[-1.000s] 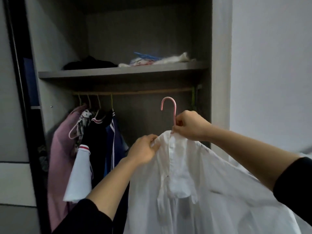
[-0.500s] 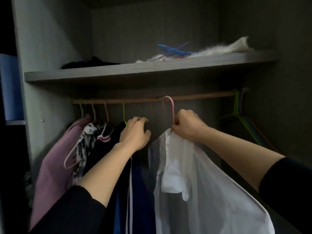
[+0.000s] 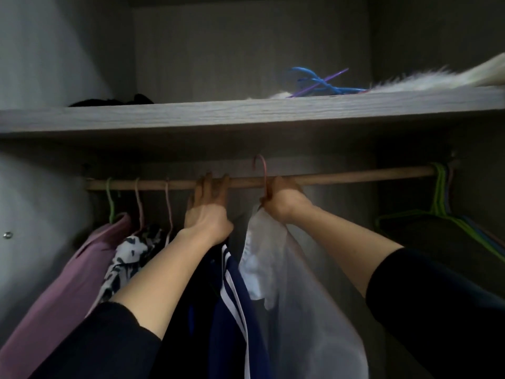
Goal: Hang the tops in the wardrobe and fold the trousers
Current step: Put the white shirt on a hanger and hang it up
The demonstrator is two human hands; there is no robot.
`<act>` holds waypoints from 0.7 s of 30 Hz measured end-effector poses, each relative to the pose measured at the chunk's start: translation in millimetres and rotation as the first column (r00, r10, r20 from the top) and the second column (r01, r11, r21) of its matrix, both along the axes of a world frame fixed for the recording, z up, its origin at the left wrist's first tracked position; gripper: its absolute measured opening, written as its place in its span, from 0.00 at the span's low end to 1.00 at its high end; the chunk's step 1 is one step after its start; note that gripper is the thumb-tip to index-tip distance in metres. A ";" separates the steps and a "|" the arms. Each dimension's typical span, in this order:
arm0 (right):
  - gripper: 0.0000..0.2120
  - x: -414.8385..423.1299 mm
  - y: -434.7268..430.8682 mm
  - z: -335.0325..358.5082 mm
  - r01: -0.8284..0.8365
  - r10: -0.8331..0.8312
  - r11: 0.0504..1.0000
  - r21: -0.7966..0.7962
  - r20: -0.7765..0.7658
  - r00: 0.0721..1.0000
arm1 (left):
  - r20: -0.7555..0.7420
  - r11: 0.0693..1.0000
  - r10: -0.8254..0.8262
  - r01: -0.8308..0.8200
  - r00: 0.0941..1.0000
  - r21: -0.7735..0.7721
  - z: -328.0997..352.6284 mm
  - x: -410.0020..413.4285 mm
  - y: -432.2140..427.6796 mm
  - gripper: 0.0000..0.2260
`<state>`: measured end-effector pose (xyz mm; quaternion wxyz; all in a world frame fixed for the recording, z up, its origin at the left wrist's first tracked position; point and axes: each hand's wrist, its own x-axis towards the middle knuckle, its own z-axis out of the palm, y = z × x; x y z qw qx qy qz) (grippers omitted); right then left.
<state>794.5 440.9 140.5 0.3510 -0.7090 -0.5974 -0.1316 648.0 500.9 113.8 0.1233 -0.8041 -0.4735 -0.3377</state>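
Head view: the task's thing, a white shirt (image 3: 276, 258), hangs on a pink hanger (image 3: 263, 170) under the middle of the wardrobe's wooden rod (image 3: 355, 175). The right hand (image 3: 284, 199) has its grip pinched round the hanger's neck just above the collar. The hook curves up over the rod and looks lifted above it, not yet seated. The left hand (image 3: 209, 212) has an open grip, with its straight fingers reaching up against the rod just left of the hook. They stand between the shirt and the tops already hung: a navy top with white stripes (image 3: 235, 294), a black-and-white patterned top (image 3: 128, 255) and a purple top (image 3: 68, 272) toward the rod's left end. Spare green hangers (image 3: 440, 192) crowd the right end. To finish well, I judge the hook should be lowered until its curve bears fully on the rod. The left hand can hold the neighbours aside so no fabric catches under the hook. The right hand should let go only once the weight has settled and the shoulders sit level. On the shelf (image 3: 246, 116) above lie blue hangers (image 3: 317, 83) and something white and furry (image 3: 437, 80) toward the right edge, and a dark bundle (image 3: 114, 101) toward the left. I can read no brand, label or writing. The navy top shows stripes but no legible mark, and the light is dim.
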 end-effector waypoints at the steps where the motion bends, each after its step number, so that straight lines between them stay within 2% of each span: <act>1: 0.15 -2.8 8.2 -0.6 -0.003 0.003 1.000 0.001 0.000 1.000 | -0.002 1.000 0.001 -0.001 1.000 0.002 -0.7 -2.3 5.3 0.45; 6: 0.06 -12.6 37.9 -14.6 -0.049 0.046 0.998 -0.034 -0.077 0.996 | 0.013 0.998 -0.033 0.032 0.999 0.060 -6.0 -10.0 19.9 0.44; 11: 0.08 -13.5 50.4 -29.1 -0.089 0.082 0.995 -0.045 -0.135 0.987 | 0.006 0.998 -0.038 0.038 0.999 0.053 -5.2 -10.8 17.5 0.44; 12: 0.11 -11.8 49.3 -29.3 -0.102 0.096 0.994 -0.035 -0.151 0.984 | 0.013 0.998 -0.045 0.044 0.999 0.049 -4.3 -10.3 15.3 0.43; 15: 0.13 -1.3 39.7 -25.1 -0.133 0.130 0.991 -0.004 -0.178 0.975 | 0.062 0.991 -0.086 0.079 0.994 0.111 -0.8 -4.4 6.8 0.39; 18: 0.16 21.6 23.1 -19.5 -0.067 0.073 0.997 0.049 -0.141 0.987 | 0.093 0.972 -0.160 0.141 0.983 0.187 5.9 14.2 -2.6 0.35; 21: 0.18 51.2 -0.6 -20.2 0.014 -0.005 0.996 0.085 -0.115 0.993 | 0.093 0.954 -0.254 0.234 0.963 0.189 12.1 45.3 -17.5 0.34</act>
